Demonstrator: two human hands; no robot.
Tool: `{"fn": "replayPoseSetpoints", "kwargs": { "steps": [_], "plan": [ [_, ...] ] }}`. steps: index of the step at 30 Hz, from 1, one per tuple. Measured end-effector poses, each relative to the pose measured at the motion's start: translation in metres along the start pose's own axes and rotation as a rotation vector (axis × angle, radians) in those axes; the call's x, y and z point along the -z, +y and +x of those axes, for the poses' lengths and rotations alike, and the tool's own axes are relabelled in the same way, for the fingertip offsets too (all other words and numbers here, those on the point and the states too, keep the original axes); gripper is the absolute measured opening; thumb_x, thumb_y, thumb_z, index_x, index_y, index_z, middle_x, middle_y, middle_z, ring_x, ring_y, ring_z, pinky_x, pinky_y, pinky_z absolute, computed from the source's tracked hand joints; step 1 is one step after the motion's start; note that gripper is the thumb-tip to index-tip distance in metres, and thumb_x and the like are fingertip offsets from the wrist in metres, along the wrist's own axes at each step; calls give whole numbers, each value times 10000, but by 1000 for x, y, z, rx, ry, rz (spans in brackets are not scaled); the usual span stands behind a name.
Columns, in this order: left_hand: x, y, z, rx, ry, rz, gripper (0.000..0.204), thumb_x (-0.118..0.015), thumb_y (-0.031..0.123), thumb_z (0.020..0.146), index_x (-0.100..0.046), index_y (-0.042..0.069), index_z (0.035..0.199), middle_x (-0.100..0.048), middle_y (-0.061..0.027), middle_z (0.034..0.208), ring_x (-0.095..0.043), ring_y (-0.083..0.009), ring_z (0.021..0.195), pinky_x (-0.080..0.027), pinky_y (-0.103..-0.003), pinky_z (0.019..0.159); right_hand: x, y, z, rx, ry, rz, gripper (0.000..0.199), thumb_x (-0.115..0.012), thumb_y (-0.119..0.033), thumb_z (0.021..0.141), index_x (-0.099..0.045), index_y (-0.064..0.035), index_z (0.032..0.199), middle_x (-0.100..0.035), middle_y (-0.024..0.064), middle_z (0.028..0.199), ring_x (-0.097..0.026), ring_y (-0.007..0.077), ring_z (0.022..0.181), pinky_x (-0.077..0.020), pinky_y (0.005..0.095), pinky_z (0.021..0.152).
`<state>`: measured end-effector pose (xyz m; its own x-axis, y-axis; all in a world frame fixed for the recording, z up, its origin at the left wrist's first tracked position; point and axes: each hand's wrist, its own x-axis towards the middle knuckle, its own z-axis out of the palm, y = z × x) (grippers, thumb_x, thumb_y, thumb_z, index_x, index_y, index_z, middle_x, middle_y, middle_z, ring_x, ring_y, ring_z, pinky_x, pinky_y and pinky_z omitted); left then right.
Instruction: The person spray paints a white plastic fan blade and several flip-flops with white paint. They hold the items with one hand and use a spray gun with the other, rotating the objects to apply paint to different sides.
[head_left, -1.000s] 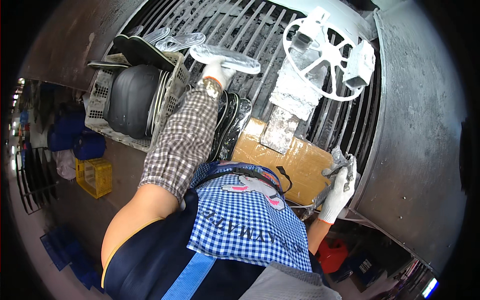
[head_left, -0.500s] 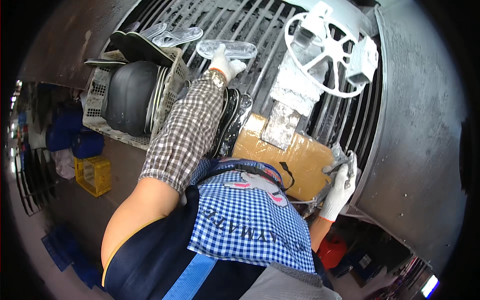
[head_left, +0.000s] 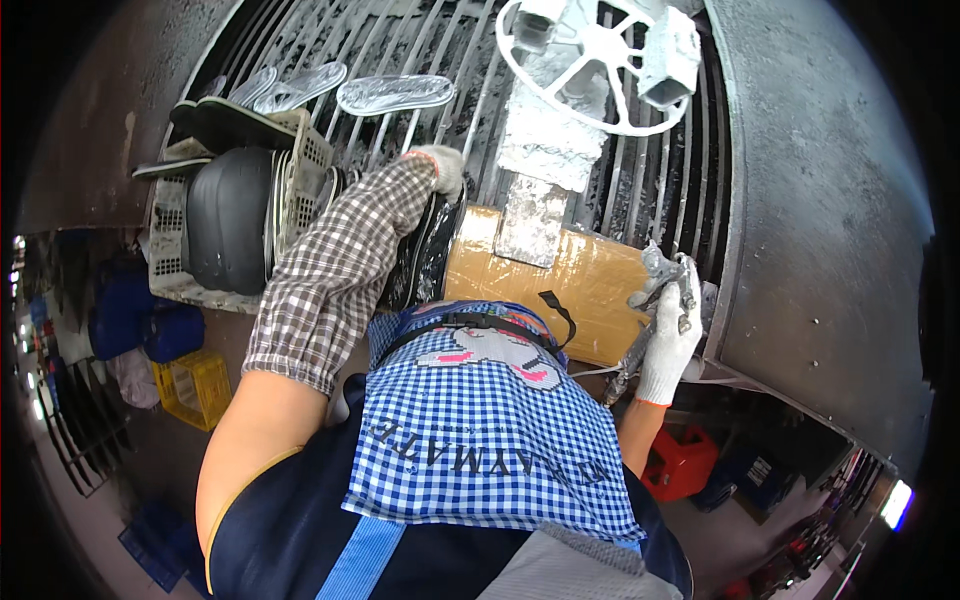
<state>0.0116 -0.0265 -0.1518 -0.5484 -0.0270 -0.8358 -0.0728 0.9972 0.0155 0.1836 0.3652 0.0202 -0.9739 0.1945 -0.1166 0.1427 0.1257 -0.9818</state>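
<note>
Left hand (head_left: 443, 168) hovers just below the clear sole (head_left: 395, 93).

A flat brown cardboard package (head_left: 585, 280), wrapped in glossy tape, lies at the picture's centre. A bright screen (head_left: 897, 503), small and white-lit, shows at four o'clock near the rim. A red box-like container (head_left: 680, 462) sits at five o'clock.

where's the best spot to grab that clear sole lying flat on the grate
Probably the clear sole at its narrow waist, pinched across the width from above. It lies flat and alone on the grate, both long edges free. The left hand is just below it; the right hand holds a spray gun.
</note>
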Motion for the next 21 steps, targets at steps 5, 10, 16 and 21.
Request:
{"fn": "replayPoseSetpoints", "kwargs": {
  "steps": [5, 10, 16, 21],
  "plan": [
    [32, 25, -35, -314, 143, 20, 620, -913, 179, 594, -764, 71, 1186, -773, -183, 1028, -752, -310, 968, -598, -427, 839, 1, -2, -5, 3, 89, 51, 523, -582, -199, 1077, -457, 28, 1530, -687, 71, 1121, -635, 106, 865, -533, 277, 801],
    [65, 51, -120, -515, 185, -52, 397, -838, 202, 693, -712, 23, 1024, -706, -137, 816, -677, -238, 740, -539, -385, 677, 8, 0, -2, 1, 80, 87, 451, -524, -167, 1088, -509, -3, 1508, -685, 79, 1165, -635, 106, 896, -559, 277, 765],
    [95, 58, -200, -690, 365, -132, 383, -734, 265, 898, -627, 32, 1183, -694, -154, 884, -677, -233, 804, -533, -375, 746, 10, -3, -3, 11, 47, 175, 571, -625, -212, 1059, -439, 23, 1545, -675, 49, 1018, -609, 97, 812, -512, 263, 761],
    [98, 49, -218, -859, 549, -396, 480, -661, 177, 972, -559, 3, 1407, -703, -134, 980, -684, -199, 857, -543, -343, 822, -1, -17, -3, -16, -6, 224, 645, -647, -181, 1035, -378, 22, 1583, -693, 75, 1128, -613, 80, 799, -514, 245, 716]
  ]
}}
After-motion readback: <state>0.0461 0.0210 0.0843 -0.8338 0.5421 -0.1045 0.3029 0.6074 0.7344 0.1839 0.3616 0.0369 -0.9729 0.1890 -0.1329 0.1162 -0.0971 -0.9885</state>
